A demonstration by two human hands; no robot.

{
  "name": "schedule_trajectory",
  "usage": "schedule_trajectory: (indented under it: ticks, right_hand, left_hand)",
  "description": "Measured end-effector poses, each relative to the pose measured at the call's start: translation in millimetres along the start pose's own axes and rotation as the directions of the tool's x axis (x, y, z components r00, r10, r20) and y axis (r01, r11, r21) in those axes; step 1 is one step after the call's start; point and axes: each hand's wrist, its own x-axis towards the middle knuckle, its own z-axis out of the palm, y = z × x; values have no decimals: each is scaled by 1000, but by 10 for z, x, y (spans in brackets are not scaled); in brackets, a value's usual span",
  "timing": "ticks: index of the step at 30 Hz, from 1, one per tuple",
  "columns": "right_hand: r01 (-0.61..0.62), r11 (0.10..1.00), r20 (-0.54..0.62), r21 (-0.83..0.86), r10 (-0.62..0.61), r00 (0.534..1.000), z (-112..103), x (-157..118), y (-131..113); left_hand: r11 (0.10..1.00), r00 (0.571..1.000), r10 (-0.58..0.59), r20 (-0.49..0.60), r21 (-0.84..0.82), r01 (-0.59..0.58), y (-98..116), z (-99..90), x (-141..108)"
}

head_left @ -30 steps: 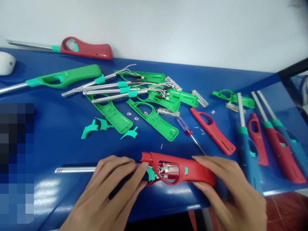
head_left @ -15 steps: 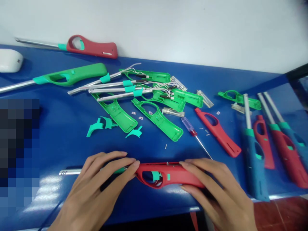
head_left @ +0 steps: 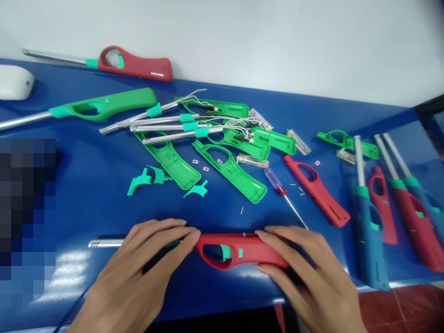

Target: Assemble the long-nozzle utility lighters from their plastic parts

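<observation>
Closed now: the red lighter (head_left: 239, 252), whose shell stood tipped up a second ago with its clear insides showing, lies flat on the near edge of the blue table (head_left: 69, 194), teal trigger (head_left: 226, 252) facing me in the finger hole. Its long axis runs left to right, metal nozzle (head_left: 106, 243) pointing left, handle end to the right. My left hand (head_left: 138, 277) lies over the joint of nozzle and body, fingers curled loosely around it, fingertips touching the front of the red shell. My right hand (head_left: 312, 273) clasps the handle end, fingers above and thumb on the near side. Both hands are on the piece; the right has the firmer hold on the body, while the left covers the nozzle side. Farther back, mid-table: open green shell halves (head_left: 232, 171) with loose nozzles and white wires, teal trigger pieces (head_left: 142, 179), and a small screwdriver (head_left: 277, 182) lying just beyond my right fingertips. Right side: a red shell half (head_left: 319, 192) and a row of blue and red lighters (head_left: 367, 231). Far left: one whole green lighter (head_left: 104, 104), one whole red lighter at the wall (head_left: 135, 64), and a white object (head_left: 14, 82).
</observation>
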Motion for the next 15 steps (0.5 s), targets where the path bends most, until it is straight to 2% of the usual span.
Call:
schedule_trajectory:
  ticks: [7,11,15]
  right_hand:
    - [-53,998,-55,24,54,997,28,99,-63]
    - [-47,999,-55,15,48,997,0,17,-27]
    - [9,1000,-47,6,-8,999,-28,-67,-11]
  left_hand:
    - [992,999,27,26,121,-30,-53,26,-13]
    - [997,1000,-1,28,79,-1,-15,29,17]
    - [1000,1000,1,31,29,-2,0,25,7]
